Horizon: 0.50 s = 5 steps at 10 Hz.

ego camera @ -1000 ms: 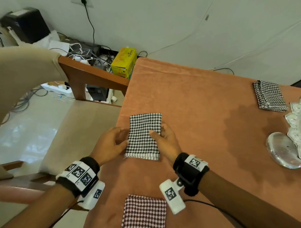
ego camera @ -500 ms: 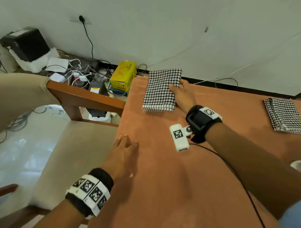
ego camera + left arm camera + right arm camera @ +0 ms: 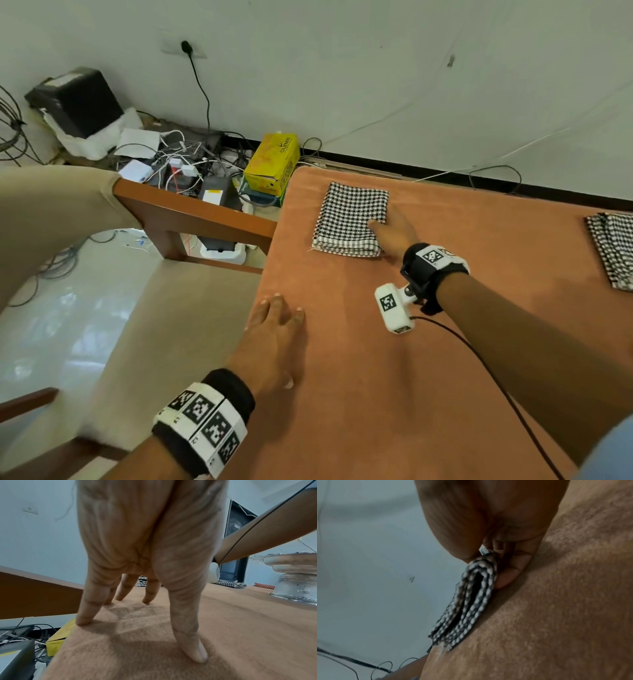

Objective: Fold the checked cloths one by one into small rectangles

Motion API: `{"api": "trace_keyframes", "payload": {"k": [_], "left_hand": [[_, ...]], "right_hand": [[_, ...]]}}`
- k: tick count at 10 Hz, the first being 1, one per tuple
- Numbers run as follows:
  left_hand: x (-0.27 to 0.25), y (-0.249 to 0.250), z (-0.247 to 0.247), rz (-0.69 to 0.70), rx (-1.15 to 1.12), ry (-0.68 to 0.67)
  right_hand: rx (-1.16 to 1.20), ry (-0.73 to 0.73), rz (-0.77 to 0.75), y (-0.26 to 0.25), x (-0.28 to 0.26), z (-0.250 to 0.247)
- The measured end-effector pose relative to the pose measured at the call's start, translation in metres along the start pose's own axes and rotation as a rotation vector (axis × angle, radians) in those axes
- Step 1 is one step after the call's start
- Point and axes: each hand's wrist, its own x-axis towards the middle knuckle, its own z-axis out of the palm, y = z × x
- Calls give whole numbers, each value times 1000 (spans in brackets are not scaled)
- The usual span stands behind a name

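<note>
A folded black-and-white checked cloth (image 3: 349, 219) lies at the far left corner of the orange-covered table (image 3: 376, 394). My right hand (image 3: 390, 230) pinches its right edge, thumb on top and fingers underneath, as the right wrist view shows on the cloth's layered edge (image 3: 471, 601). My left hand (image 3: 281, 308) rests flat on the table near its left edge, fingers straight and spread, holding nothing; its fingertips (image 3: 82, 620) press the cover. A second folded checked cloth (image 3: 613, 246) lies at the far right.
A wooden chair arm (image 3: 191, 212) and beige seat stand left of the table. A yellow box (image 3: 274, 161), tangled cables and a black box (image 3: 75, 99) sit on the floor by the wall. A silver stand (image 3: 295, 577) and a red checked cloth (image 3: 264, 585) are on the right.
My right hand carried the folded cloth from the near middle to the far left corner and lowered it onto the table. My left hand let go and settled flat on the cover.
</note>
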Motion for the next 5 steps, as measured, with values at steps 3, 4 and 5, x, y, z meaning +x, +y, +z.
{"api": "trace_keyframes", "payload": {"k": [3,4,5], "left_hand": [[-2,3,-5,-11,-26,-24],[-3,4,-5,-11,-42,-8],[-4,3,-6,-16,-81,-26]], "right_hand": [[-92,-35,-88,0,1,0],[-9,-24,-85,-2,-9,-5],[-75,36,-133,11,-35,-9]]}}
